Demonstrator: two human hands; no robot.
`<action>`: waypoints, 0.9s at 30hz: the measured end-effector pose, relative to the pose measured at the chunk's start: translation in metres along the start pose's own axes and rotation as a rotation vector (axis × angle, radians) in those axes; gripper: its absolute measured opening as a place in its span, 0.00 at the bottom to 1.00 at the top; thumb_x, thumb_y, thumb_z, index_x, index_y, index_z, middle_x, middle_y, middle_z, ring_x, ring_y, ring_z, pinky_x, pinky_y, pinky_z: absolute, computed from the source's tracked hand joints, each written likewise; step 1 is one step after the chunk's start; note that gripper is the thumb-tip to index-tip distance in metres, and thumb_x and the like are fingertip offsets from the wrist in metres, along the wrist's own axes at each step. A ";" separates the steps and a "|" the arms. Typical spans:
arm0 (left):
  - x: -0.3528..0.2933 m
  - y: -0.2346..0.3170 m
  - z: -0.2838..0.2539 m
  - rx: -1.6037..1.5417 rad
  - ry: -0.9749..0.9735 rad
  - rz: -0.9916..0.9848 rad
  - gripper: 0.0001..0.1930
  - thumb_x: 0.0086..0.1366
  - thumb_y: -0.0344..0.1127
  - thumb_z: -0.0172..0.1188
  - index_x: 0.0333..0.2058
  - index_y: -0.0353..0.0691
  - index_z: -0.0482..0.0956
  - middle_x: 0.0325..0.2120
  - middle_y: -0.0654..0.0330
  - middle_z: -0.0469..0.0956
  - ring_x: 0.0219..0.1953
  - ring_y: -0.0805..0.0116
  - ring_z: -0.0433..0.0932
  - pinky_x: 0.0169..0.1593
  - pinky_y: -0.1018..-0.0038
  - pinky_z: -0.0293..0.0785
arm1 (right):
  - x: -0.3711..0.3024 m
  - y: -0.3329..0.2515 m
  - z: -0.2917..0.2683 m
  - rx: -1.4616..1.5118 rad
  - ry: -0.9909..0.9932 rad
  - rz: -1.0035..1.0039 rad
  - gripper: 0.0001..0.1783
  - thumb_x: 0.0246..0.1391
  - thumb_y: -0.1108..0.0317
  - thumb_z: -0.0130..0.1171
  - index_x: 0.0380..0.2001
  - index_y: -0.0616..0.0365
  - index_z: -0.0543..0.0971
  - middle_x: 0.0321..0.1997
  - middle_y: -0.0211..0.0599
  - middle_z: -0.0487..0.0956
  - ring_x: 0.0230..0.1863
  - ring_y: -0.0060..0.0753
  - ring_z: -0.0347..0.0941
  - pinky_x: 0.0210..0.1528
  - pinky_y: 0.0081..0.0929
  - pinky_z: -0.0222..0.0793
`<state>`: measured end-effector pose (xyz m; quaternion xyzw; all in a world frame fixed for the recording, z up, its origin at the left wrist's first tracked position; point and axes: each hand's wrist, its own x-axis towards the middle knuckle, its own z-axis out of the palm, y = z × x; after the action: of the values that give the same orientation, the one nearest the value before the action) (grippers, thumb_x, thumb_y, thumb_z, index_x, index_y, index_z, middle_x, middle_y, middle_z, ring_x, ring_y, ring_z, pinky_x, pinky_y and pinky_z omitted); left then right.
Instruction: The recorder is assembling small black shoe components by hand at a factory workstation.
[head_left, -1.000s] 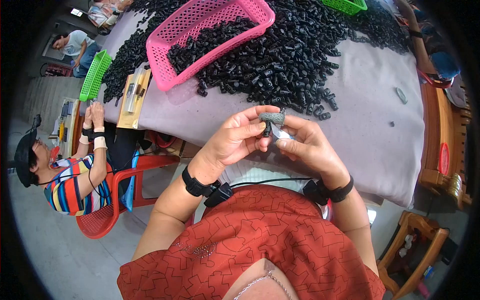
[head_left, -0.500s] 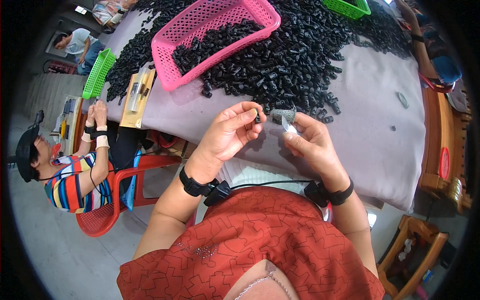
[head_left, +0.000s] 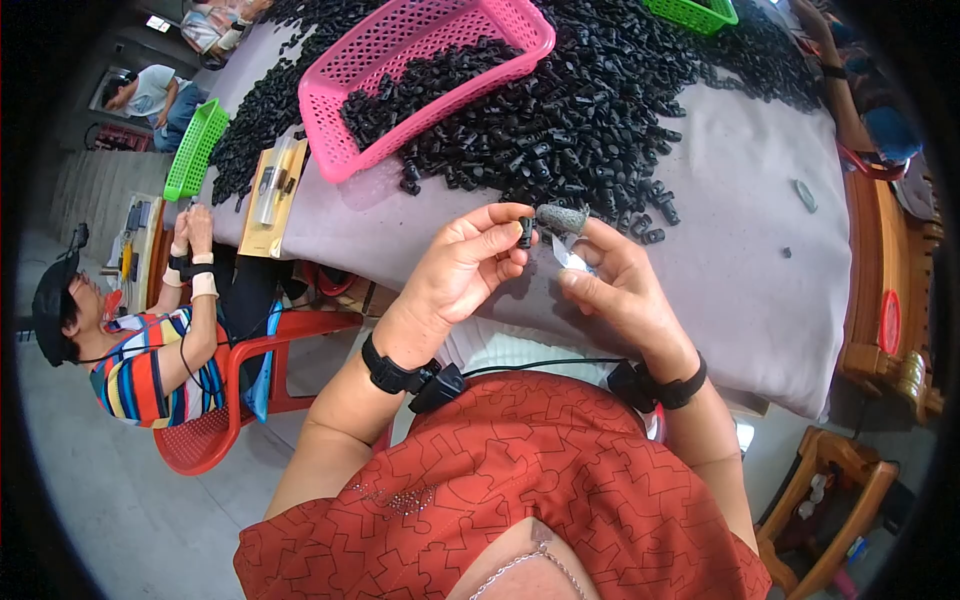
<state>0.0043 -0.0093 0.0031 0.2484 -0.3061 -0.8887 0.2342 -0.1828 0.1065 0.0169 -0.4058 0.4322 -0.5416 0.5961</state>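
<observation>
My left hand [head_left: 465, 260] pinches a small black cylindrical plastic part [head_left: 526, 233] upright between thumb and fingers. Close beside it on the right, my right hand [head_left: 615, 272] is closed on a small pale, pointed blade [head_left: 567, 256], its tip up near the part. A grey, rough-textured finger cover [head_left: 563, 218] sits on my right index finger and reaches over toward the part. Whether blade and part touch, I cannot tell. Just beyond both hands spreads a large pile of similar black parts [head_left: 560, 130].
A pink perforated basket [head_left: 345, 165] with black parts rests on the pile. Green baskets [head_left: 197, 150] stand farther out. A tray with a clear tube [head_left: 272, 195] lies left on the grey cloth [head_left: 740, 230]. A co-worker [head_left: 150, 350] sits at left; a red chair [head_left: 215, 440] is beside me.
My left hand has shifted slightly right, and the black part now shows more fully. The right hand has moved a little left, bringing the finger cover and blade closer to the part.
</observation>
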 end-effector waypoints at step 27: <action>0.012 0.078 -0.011 0.068 -0.017 0.408 0.16 0.67 0.27 0.54 0.53 0.33 0.71 0.43 0.51 0.78 0.42 0.66 0.81 0.45 0.75 0.81 | -0.001 0.002 -0.001 0.013 0.065 0.075 0.09 0.60 0.69 0.56 0.42 0.61 0.74 0.26 0.21 0.71 0.24 0.09 0.61 0.23 0.12 0.57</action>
<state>0.0224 -0.0752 0.0433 0.1813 -0.3820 -0.8141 0.3981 -0.1831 0.1075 0.0146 -0.3676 0.4624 -0.5346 0.6043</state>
